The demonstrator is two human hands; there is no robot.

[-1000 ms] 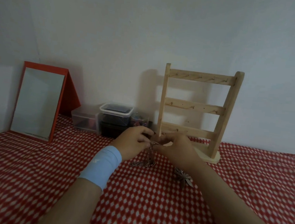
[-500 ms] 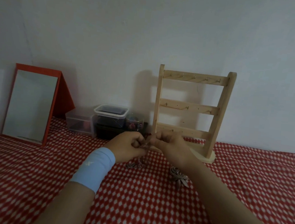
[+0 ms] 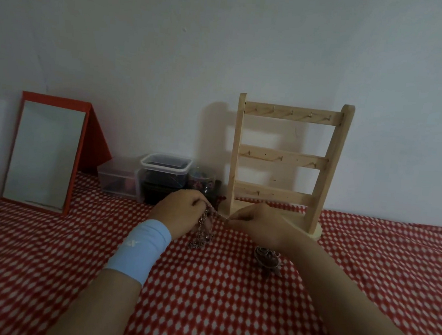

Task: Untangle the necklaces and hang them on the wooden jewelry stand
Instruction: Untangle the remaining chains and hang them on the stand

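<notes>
A moment earlier the two hands were pressed together over the knot; now they have drawn apart. A single strand (image 3: 221,216) runs taut between them. The left hand (image 3: 181,212) has its grip curled around the bunched necklaces (image 3: 201,232), which hang from under its fingers, the lowest loops touching the red checked cloth (image 3: 203,299) just below the grip. The right hand (image 3: 260,224) pinches the free end of the strand between thumb and fingertip, level with the left grip. This suggests one chain is being teased out of the tangle, though most of it is still bunched. The wooden jewelry stand (image 3: 282,158) is upright just beyond the right grip, its hooks bare, so nothing has been hung yet. A dark ornament (image 3: 266,258) lies on the cloth under the right wrist.
</notes>
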